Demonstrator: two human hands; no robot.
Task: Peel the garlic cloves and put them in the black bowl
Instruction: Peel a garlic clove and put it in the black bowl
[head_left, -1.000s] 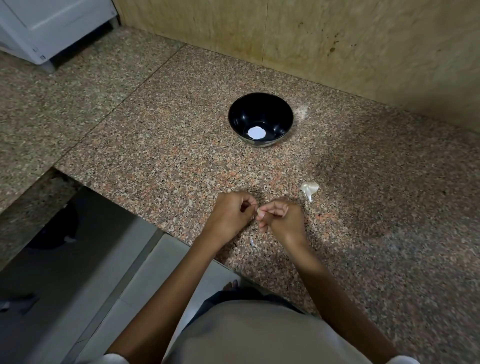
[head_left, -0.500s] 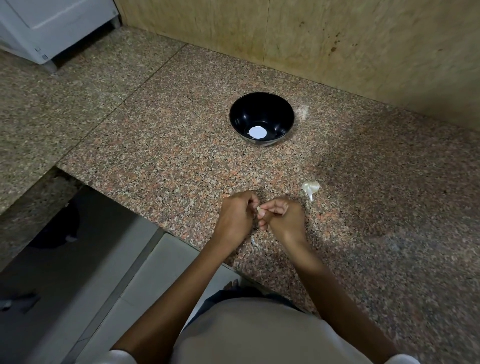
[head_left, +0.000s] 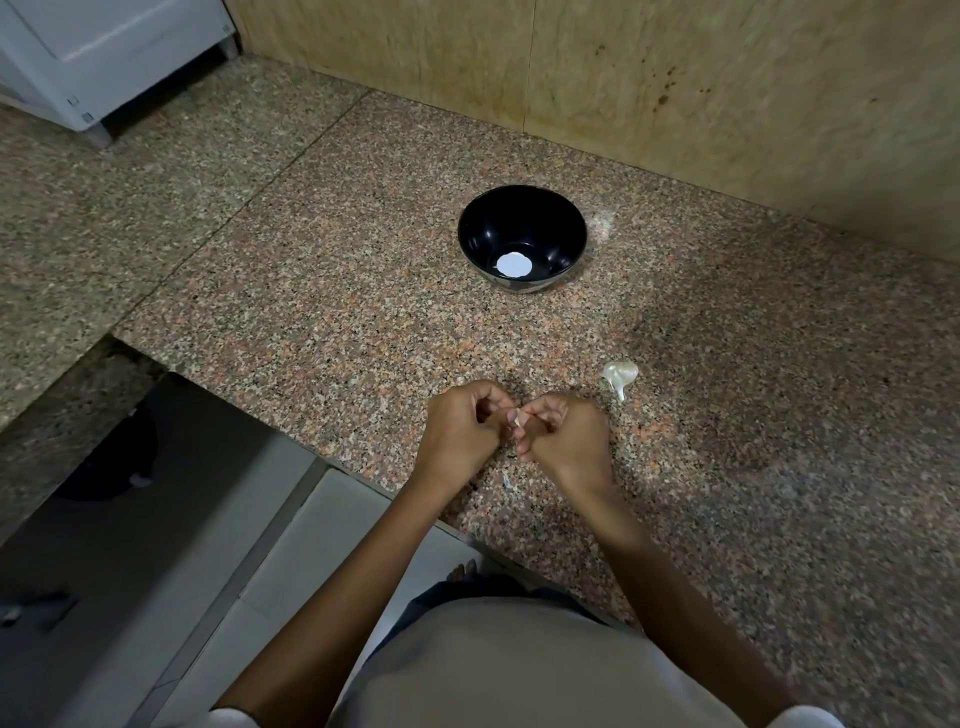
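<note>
One garlic clove (head_left: 516, 419) was pinched between both hands' fingertips, mostly hidden, pale skin showing. A second clove (head_left: 620, 375), unpeeled and whitish, lay on the granite counter (head_left: 311, 322) just right of the hands. The black bowl (head_left: 522, 236) stood upright farther back.

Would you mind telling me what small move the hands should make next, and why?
Probably keep pulling skin off the garlic clove pinched between the left hand and right hand. Pale skin seems to cling to it, and the black bowl appears to hold no cloves.
</note>
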